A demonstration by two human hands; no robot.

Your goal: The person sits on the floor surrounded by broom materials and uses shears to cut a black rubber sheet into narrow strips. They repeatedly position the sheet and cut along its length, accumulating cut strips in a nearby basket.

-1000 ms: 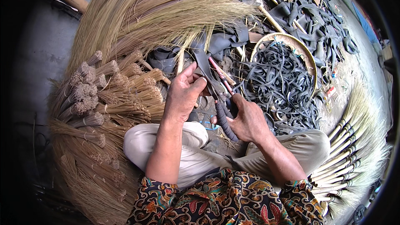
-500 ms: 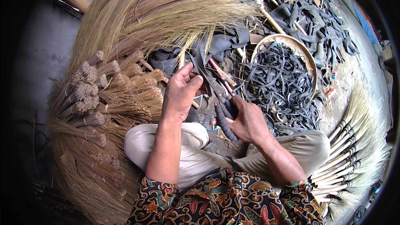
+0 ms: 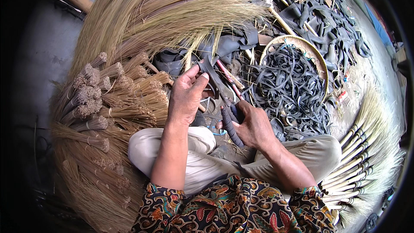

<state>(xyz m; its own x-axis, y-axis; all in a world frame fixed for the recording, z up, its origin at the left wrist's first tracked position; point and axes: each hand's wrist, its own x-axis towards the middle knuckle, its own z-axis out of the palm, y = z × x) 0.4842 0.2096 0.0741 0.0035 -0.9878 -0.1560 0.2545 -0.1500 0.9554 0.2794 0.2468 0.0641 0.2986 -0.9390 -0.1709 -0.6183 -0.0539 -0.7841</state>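
Note:
My left hand (image 3: 186, 97) pinches a dark rubber strip (image 3: 207, 67) at its upper end, thumb and fingers closed on it. My right hand (image 3: 254, 125) grips large scissors (image 3: 228, 118) by their dark wrapped handles, blades pointing up toward the strip. Both hands work above my crossed legs in pale trousers (image 3: 198, 159). Whether the blades touch the rubber I cannot tell.
A round woven tray (image 3: 317, 58) holds several cut black rubber strips. Bundles of tied broom straw (image 3: 103, 103) lie at my left, long loose straw (image 3: 172, 8) ahead, finished broom heads (image 3: 366, 155) at the right. Black rubber scraps (image 3: 323, 17) pile beyond the tray.
My left hand has lifted slightly and shifted its pinch on the rubber strip. The right hand with the scissors stays almost in place.

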